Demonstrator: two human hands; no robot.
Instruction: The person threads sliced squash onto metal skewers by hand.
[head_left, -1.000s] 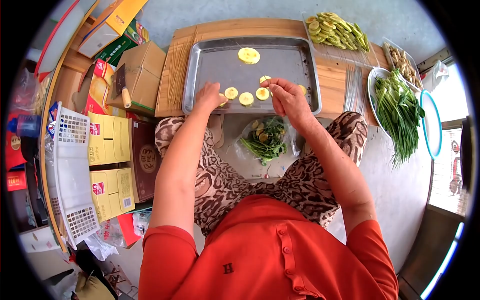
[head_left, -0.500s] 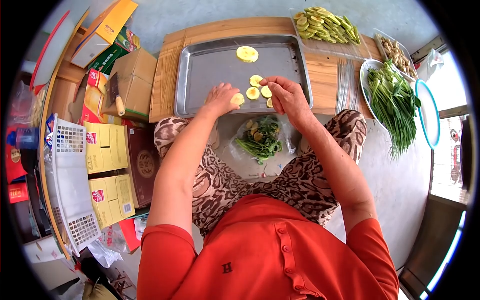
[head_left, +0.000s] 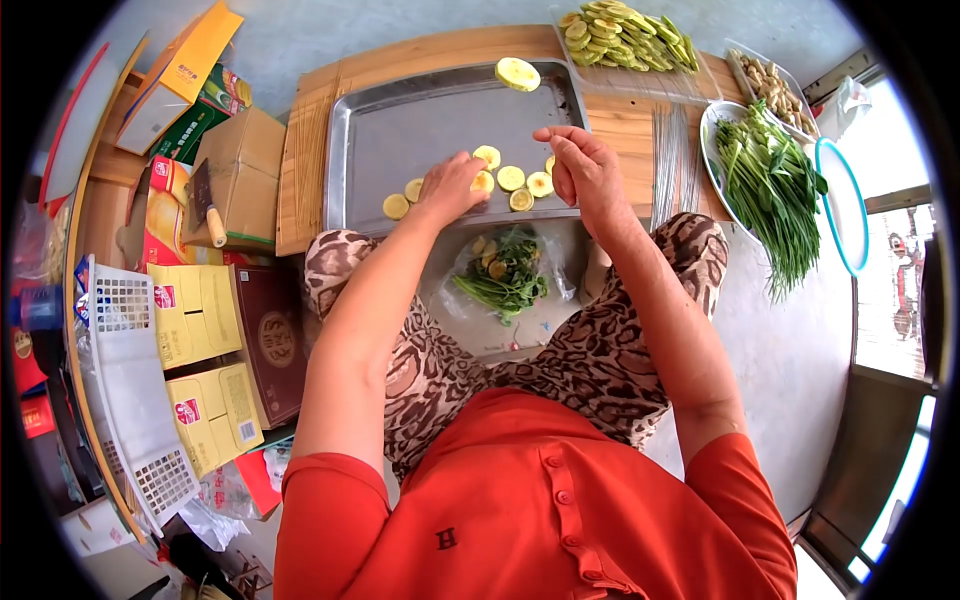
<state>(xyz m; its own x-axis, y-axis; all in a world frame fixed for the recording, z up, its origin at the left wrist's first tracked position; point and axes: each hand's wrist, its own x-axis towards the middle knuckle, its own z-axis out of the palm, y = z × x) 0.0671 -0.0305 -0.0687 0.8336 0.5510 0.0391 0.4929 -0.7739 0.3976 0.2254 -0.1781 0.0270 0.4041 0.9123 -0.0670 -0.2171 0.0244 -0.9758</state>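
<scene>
On the metal baking tray (head_left: 420,115), several round yellow slices, by their look zucchini (head_left: 511,178), lie along the near side. My left hand (head_left: 450,188) is down on the tray, fingers bent and closed at the edge of one slice (head_left: 482,181). My right hand (head_left: 588,178) hovers over the tray's near right corner in a pinch, seemingly on a thin skewer too fine to make out. A larger slice (head_left: 517,74) hangs in the air beyond the fingertips, above the tray's far edge.
Thin metal skewers (head_left: 672,165) lie on the wooden table right of the tray. Behind them are a heap of green-rimmed slices (head_left: 635,38), a ginger-like root box (head_left: 772,88) and leafy greens (head_left: 755,170). Boxes (head_left: 205,315) stand left; a bag of greens (head_left: 505,270) sits between the knees.
My left hand has shifted right across the tray to another slice, uncovering slices at the left. My right hand and the raised slice have moved away from me and rightward. The whole view has shifted slightly.
</scene>
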